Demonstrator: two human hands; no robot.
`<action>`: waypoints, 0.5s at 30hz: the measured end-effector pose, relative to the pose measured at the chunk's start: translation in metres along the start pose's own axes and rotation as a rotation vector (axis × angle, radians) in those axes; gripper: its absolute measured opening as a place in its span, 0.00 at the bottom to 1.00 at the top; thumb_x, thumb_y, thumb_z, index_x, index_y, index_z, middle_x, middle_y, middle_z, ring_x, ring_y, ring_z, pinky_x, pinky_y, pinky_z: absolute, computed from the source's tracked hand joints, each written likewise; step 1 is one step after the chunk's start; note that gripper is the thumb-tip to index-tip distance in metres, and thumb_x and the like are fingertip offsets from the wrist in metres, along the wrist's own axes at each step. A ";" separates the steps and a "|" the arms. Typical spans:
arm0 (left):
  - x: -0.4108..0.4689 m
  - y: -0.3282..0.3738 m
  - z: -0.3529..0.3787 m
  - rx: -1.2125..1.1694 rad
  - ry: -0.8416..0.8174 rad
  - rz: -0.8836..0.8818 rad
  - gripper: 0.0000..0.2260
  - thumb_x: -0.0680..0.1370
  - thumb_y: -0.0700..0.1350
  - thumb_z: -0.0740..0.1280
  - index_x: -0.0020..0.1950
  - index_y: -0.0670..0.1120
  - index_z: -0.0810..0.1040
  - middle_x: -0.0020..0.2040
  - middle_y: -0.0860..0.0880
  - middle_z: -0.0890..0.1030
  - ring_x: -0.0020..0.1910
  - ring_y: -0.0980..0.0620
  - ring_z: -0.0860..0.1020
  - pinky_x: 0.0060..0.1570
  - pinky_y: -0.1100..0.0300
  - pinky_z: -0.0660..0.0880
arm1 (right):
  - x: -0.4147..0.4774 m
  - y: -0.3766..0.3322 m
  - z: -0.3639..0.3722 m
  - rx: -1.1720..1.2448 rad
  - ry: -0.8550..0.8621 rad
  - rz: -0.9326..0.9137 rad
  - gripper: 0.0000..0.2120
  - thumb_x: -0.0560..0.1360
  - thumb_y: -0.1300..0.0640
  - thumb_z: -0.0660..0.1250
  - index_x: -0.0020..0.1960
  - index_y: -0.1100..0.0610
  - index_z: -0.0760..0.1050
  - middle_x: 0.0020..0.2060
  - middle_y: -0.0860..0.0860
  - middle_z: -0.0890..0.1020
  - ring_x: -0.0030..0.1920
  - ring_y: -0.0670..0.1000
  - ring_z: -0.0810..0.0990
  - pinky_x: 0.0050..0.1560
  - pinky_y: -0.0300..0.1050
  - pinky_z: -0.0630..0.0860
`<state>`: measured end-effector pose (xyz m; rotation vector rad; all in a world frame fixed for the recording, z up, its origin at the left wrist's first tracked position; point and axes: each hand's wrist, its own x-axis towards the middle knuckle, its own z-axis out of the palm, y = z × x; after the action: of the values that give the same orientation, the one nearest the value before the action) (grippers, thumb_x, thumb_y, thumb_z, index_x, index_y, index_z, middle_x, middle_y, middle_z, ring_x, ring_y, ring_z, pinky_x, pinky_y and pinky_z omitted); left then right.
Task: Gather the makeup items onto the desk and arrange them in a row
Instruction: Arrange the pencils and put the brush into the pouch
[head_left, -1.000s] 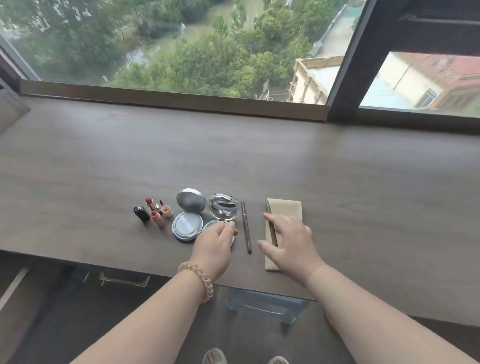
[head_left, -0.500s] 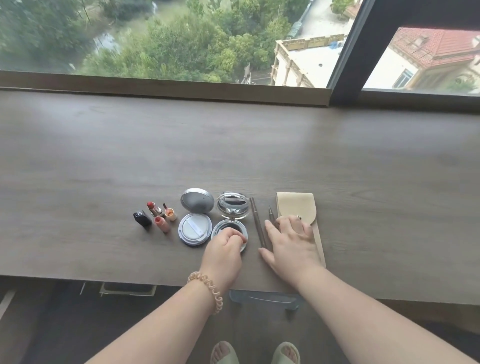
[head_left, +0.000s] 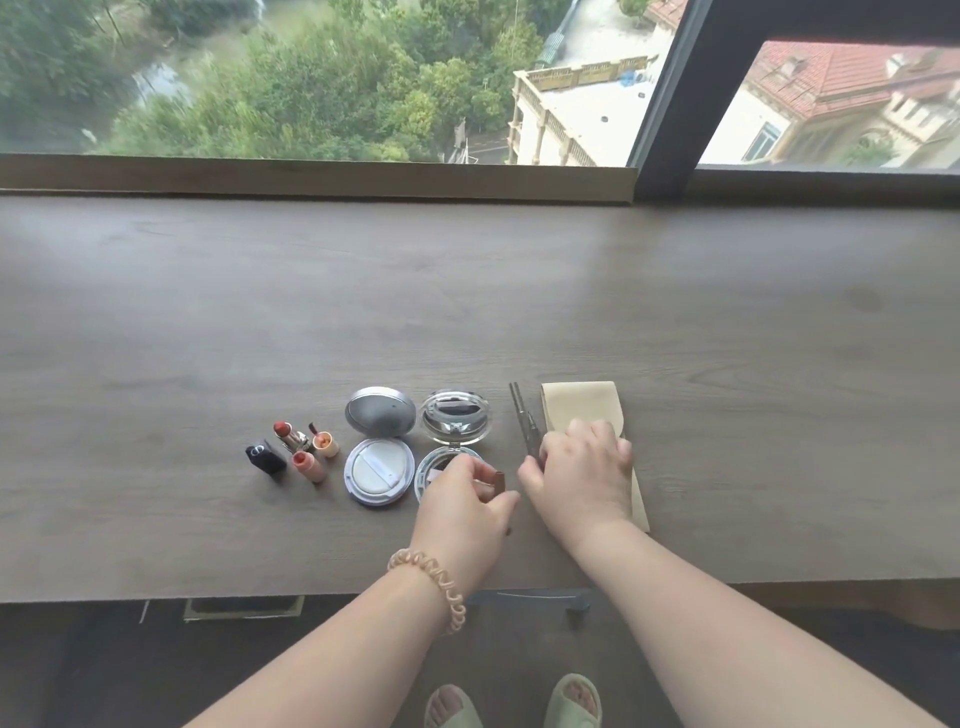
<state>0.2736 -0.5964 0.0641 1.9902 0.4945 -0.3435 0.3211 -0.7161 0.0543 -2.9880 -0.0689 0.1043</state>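
Makeup lies in a row near the desk's (head_left: 727, 322) front edge. From the left come a black lipstick cap (head_left: 265, 458), a red lipstick (head_left: 287, 434), two small peach tubes (head_left: 310, 466), an open silver cushion compact (head_left: 379, 470) and an open clear compact (head_left: 455, 420). My left hand (head_left: 460, 512) hovers over the clear compact's base and pinches a short brown stick (head_left: 499, 481). My right hand (head_left: 584, 475) rests on a beige pouch (head_left: 579, 402). Its curled fingers and thumb close on the lower end of thin brown pencils (head_left: 521, 415).
A raised wooden sill (head_left: 311, 176) and a dark window frame (head_left: 670, 104) border the desk at the back. The desk's front edge runs just below my wrists. A clear stool (head_left: 530, 597) and my feet in slippers (head_left: 574, 699) show under it.
My left hand has come off the clear compact's base and shifted right, now holding the brown stick. My right hand has curled its fingers over the pencils. The camera tilted down.
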 end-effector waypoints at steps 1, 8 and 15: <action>0.002 0.005 0.005 0.006 0.013 -0.018 0.08 0.72 0.46 0.71 0.43 0.50 0.72 0.40 0.48 0.83 0.38 0.50 0.83 0.43 0.55 0.78 | 0.000 0.007 -0.005 0.034 0.039 0.041 0.12 0.72 0.46 0.61 0.38 0.52 0.76 0.41 0.50 0.75 0.52 0.56 0.70 0.49 0.49 0.61; 0.017 0.033 0.051 0.218 -0.001 -0.141 0.11 0.72 0.49 0.69 0.44 0.44 0.71 0.48 0.43 0.82 0.47 0.43 0.82 0.49 0.54 0.78 | -0.007 0.052 -0.032 0.123 0.156 0.086 0.10 0.70 0.48 0.66 0.33 0.51 0.73 0.35 0.46 0.69 0.48 0.55 0.71 0.44 0.46 0.56; 0.012 0.039 0.065 0.282 0.092 -0.195 0.16 0.76 0.49 0.67 0.57 0.42 0.69 0.55 0.43 0.80 0.56 0.43 0.78 0.50 0.56 0.72 | -0.024 0.073 -0.035 0.233 0.197 0.025 0.10 0.66 0.45 0.63 0.31 0.50 0.73 0.32 0.47 0.75 0.43 0.55 0.73 0.43 0.47 0.60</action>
<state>0.3011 -0.6683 0.0606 2.2430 0.7347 -0.4652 0.3025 -0.7948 0.0795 -2.7506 0.0038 -0.1680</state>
